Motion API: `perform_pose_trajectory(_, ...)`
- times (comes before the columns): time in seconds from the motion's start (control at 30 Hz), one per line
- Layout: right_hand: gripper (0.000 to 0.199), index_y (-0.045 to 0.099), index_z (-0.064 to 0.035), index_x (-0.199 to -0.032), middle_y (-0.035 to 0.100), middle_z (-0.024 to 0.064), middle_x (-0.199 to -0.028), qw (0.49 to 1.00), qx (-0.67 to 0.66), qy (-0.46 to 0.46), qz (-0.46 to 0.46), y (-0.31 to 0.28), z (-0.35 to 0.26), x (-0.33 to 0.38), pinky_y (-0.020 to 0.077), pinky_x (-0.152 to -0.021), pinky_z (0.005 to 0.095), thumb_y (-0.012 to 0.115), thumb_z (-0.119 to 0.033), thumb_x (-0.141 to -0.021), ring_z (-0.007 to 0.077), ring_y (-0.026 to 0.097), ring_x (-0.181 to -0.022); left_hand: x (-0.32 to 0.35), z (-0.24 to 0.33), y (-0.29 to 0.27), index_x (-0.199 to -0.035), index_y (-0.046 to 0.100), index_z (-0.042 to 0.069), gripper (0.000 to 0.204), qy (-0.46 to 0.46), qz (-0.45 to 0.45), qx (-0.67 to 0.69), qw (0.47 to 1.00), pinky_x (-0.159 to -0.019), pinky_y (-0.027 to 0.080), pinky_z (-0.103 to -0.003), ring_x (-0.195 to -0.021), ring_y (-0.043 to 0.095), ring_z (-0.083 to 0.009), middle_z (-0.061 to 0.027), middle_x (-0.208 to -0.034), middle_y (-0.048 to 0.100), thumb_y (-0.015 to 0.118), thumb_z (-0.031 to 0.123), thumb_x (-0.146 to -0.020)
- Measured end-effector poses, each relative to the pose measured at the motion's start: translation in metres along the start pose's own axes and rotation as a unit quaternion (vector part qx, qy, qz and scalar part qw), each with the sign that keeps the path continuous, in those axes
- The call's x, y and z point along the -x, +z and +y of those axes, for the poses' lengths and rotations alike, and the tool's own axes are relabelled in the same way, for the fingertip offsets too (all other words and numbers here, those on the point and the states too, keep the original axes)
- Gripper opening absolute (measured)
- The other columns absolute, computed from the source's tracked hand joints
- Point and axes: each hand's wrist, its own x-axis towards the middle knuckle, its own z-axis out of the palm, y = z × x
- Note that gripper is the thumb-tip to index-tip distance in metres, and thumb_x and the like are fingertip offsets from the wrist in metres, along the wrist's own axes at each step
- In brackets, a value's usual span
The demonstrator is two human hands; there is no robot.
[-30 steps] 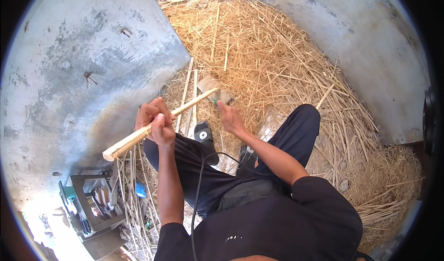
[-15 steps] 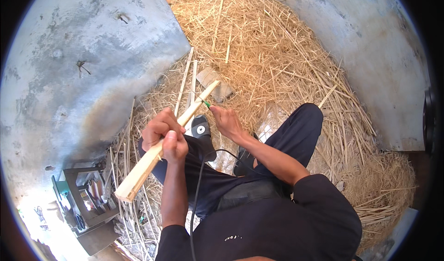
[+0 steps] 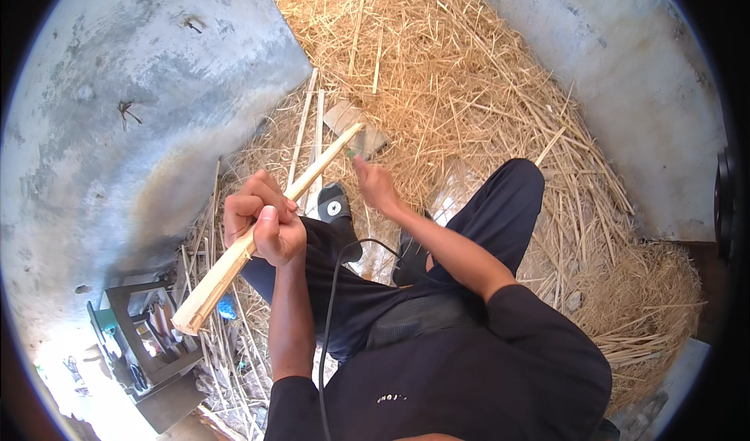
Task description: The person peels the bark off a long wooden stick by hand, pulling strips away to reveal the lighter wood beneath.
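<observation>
My left hand (image 3: 266, 218) is closed around a long pale wooden stick (image 3: 215, 285), which slants from lower left to a narrow tip at upper right. The thick near end looks squared and rough. My right hand (image 3: 376, 187) is closed on a small knife (image 3: 352, 153) with a green handle, right beside the stick's narrow far end. Motion smears the knife, so I cannot tell whether its blade touches the wood.
Straw-like shavings (image 3: 461, 89) and thin strips cover the floor. A flat block (image 3: 340, 117) lies beyond the stick's tip. Worn grey walls rise at left (image 3: 172, 74) and right (image 3: 625, 89). A dark rack (image 3: 152, 339) stands lower left; a black cable (image 3: 331, 316) crosses my lap.
My right hand and the knife have moved farther from me, toward the stick's tip. The stick has shifted slightly left in my left hand's grip, and the whole view has shifted a little.
</observation>
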Motion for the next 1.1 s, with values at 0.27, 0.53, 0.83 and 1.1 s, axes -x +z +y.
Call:
perform_pose_trajectory(0.27,0.066,0.062,0.0066,-0.084,0.057,0.029,-0.064,0.997,0.016,0.064,-0.034,-0.015,-0.004,-0.017,0.0454,-0.06,0.0497,0.028,-0.048,-0.095,0.0438,0.059,-0.065,-0.006,-0.003,-0.012,-0.063,0.035,0.006,0.011,0.015,0.019,0.002,1.0,-0.037,0.026,-0.02,-0.04,0.027,-0.0085,-0.0058,-0.043,0.035,0.045,0.007,-0.066)
perform_pose_trajectory(0.53,0.064,0.063,0.004,-0.1,0.062,0.0279,-0.085,0.981,0.16,0.113,0.014,0.024,0.083,-0.046,0.0474,-0.075,0.049,0.025,-0.048,-0.095,0.042,0.061,-0.084,-0.003,-0.002,-0.006,-0.063,0.034,0.007,0.012,0.003,0.011,0.01,1.0,-0.037,0.025,-0.02,-0.04,0.025,-0.0084,-0.0055,-0.043,0.034,0.045,0.008,-0.067)
perform_pose_trajectory(0.83,0.07,0.06,0.0038,-0.079,0.057,0.0243,-0.069,0.992,0.014,0.118,-0.038,0.0,0.053,-0.009,0.0423,-0.065,0.0467,0.024,-0.054,-0.093,0.0333,0.057,-0.068,-0.006,-0.005,-0.006,-0.061,0.032,0.008,0.016,0.014,0.064,-0.045,0.997,-0.041,0.023,-0.02,-0.04,0.025,-0.0093,-0.0038,-0.042,0.029,0.043,0.014,-0.07)
perform_pose_trajectory(1.1,0.053,0.055,0.0008,-0.072,0.041,0.0125,-0.046,0.988,-0.127,-0.064,-0.059,-0.037,-0.073,0.038,0.0328,-0.042,0.039,0.029,-0.038,-0.098,0.0182,0.04,-0.04,-0.005,-0.002,0.02,-0.07,0.035,0.006,0.017,0.064,0.139,-0.169,0.974,-0.043,0.029,-0.023,-0.039,0.028,-0.0099,-0.0043,-0.044,0.033,0.043,0.012,-0.085)
